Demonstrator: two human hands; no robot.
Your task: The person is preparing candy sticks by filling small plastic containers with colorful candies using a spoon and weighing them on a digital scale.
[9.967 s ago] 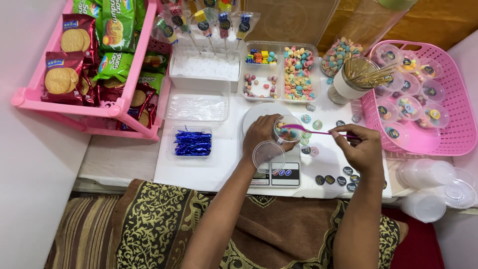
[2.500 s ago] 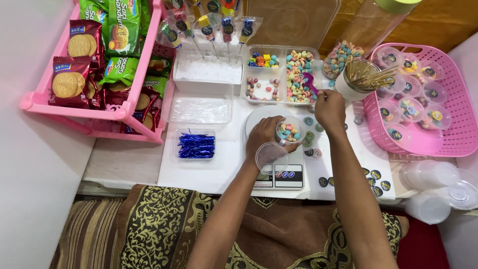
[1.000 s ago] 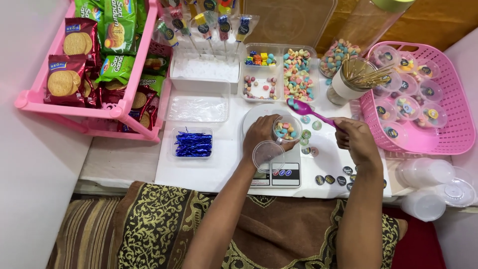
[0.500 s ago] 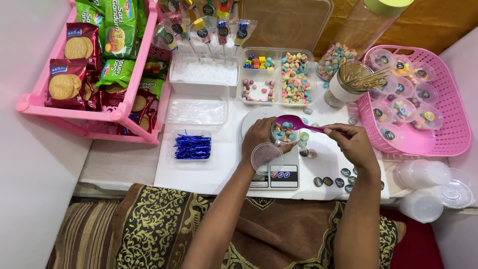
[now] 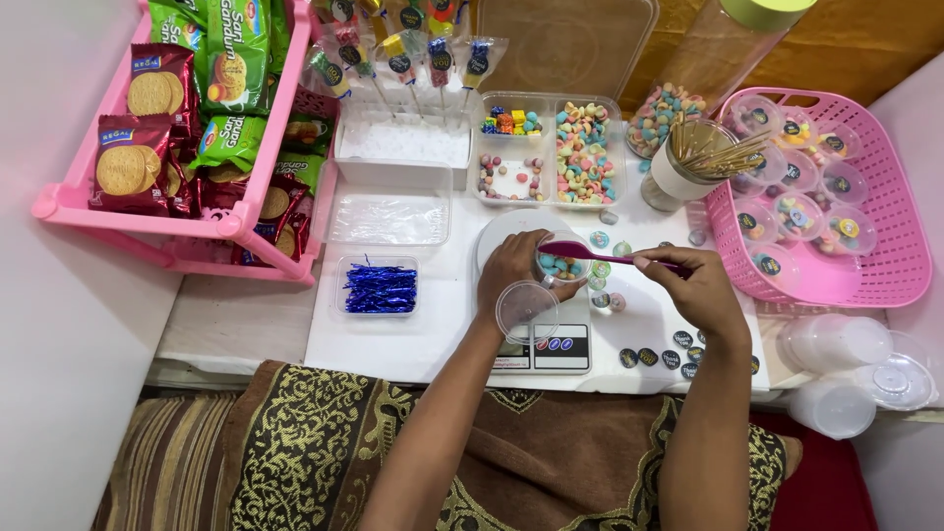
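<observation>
My left hand [image 5: 511, 265] grips a small clear cup [image 5: 560, 265] of pastel candies that rests on a white kitchen scale [image 5: 531, 344]; a clear round lid [image 5: 526, 307] lies by my left wrist on the scale. My right hand [image 5: 693, 285] holds a purple spoon [image 5: 600, 256] by its handle, with the bowl end over the cup. Loose candies [image 5: 605, 270] lie on the white table between my hands. Behind the scale stands a clear divided tray of coloured candies [image 5: 585, 152].
A pink basket [image 5: 885, 236] of filled lidded cups sits at the right, with a cup of wooden sticks [image 5: 688, 167] beside it. Stacked empty cups [image 5: 836, 344] stand at the lower right. A box of blue twist ties [image 5: 379, 285] and a pink biscuit rack [image 5: 177, 226] are on the left. Round stickers [image 5: 659, 356] lie near my right wrist.
My right hand went to the candy tray with the spoon, then came back; the spoon's bowl is now over the cup. My left hand has stayed on the cup.
</observation>
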